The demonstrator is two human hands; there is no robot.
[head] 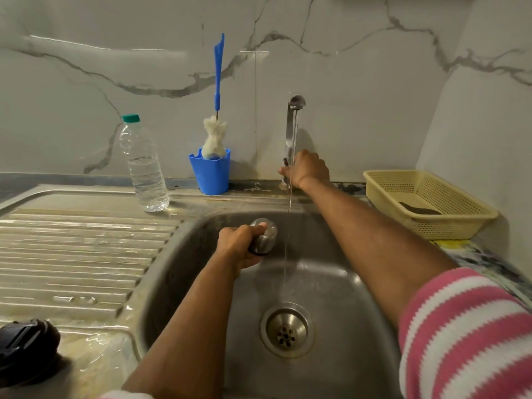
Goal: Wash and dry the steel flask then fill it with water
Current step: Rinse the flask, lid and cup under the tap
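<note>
My left hand (237, 247) grips the steel flask (266, 236) over the sink basin (331, 283), just left of the falling water. The flask points away from me, so mostly its rounded end shows. A thin stream of water (288, 226) runs from the tall steel tap (293, 125) down toward the drain (287, 330). My right hand (309, 171) reaches to the base of the tap, fingers curled round its handle there.
A clear plastic bottle with a green cap (142, 165) stands on the ribbed steel drainboard (72, 254). A blue cup (211, 174) holds a blue-handled brush (218, 82). A yellow basket (431, 203) sits at right. A black object (26, 347) lies at lower left.
</note>
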